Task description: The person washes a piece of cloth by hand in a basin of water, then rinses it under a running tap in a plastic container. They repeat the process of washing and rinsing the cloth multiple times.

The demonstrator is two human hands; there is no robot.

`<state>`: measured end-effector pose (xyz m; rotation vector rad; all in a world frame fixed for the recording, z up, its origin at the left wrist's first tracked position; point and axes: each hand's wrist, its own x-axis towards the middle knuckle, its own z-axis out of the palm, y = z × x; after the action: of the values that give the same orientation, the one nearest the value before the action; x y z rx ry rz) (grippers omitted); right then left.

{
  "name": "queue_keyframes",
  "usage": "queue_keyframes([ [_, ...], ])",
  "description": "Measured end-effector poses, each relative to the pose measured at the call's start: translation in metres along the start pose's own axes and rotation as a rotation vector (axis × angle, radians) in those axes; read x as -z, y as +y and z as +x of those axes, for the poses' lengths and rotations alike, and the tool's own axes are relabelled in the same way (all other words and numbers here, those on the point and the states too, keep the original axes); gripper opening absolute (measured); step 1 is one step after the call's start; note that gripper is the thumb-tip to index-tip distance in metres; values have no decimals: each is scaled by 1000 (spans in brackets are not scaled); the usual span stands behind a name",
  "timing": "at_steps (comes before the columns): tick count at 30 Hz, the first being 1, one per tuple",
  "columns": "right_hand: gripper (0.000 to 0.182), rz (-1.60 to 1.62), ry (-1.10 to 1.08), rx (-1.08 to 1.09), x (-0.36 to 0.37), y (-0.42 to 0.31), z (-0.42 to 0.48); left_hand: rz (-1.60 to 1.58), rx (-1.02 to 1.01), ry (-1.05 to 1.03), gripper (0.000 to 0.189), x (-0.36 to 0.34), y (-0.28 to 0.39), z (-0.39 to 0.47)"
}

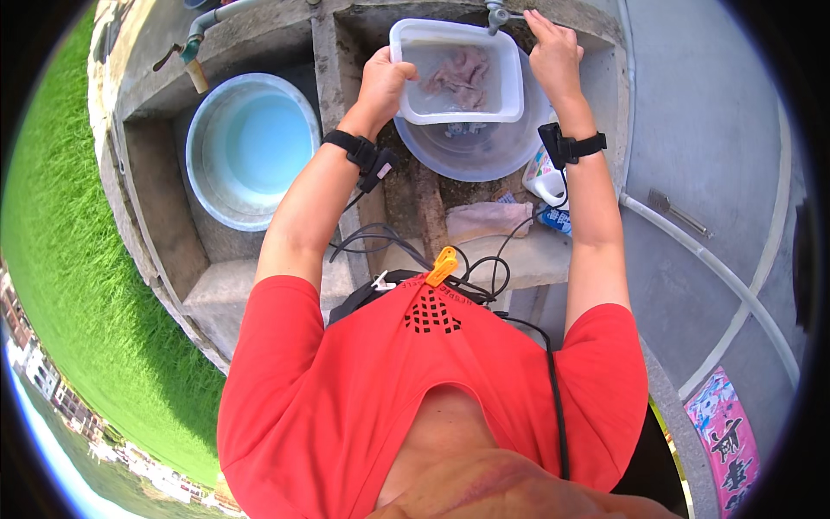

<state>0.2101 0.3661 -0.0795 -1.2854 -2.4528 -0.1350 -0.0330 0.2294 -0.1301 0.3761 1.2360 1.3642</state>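
Note:
My left hand [387, 84] grips the left rim of a white translucent plastic tub [457, 119], thumb over the edge. Inside it, a pinkish-brown cloth [462, 74] lies in shallow water. The tub is above a larger translucent round basin [463, 162], whose far part it hides. Some patterned fabric [465, 128] shows in that basin. My right hand [554, 58] reaches the lever of a metal tap [497, 16] at the tub's far edge. Its fingertips meet the lever end, but the thumb is hidden, so I cannot tell whether it grips.
A concrete double sink has a dividing wall [331, 71]. Its left bay holds a round tub [259, 152] of bluish water under another tap [191, 52]. Near my right wrist are a white jug [551, 188], a blue packet [556, 219] and a folded pink cloth [489, 220]. Black cables [389, 237] hang before me.

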Motion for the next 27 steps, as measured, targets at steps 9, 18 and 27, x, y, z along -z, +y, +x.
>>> queue_keyframes([
  [9, 51, 190, -94, -136, 29, -21, 5, -36, -20, 19, 30, -3, -3, 4],
  [18, 48, 206, -66, -96, 25, -17, 3, -65, -19, 61, 26, -10, -6, 5],
  [27, 44, 567, -331, -273, 12, -16, -15, 29, -49, 69, 27, -10, -2, -8],
])
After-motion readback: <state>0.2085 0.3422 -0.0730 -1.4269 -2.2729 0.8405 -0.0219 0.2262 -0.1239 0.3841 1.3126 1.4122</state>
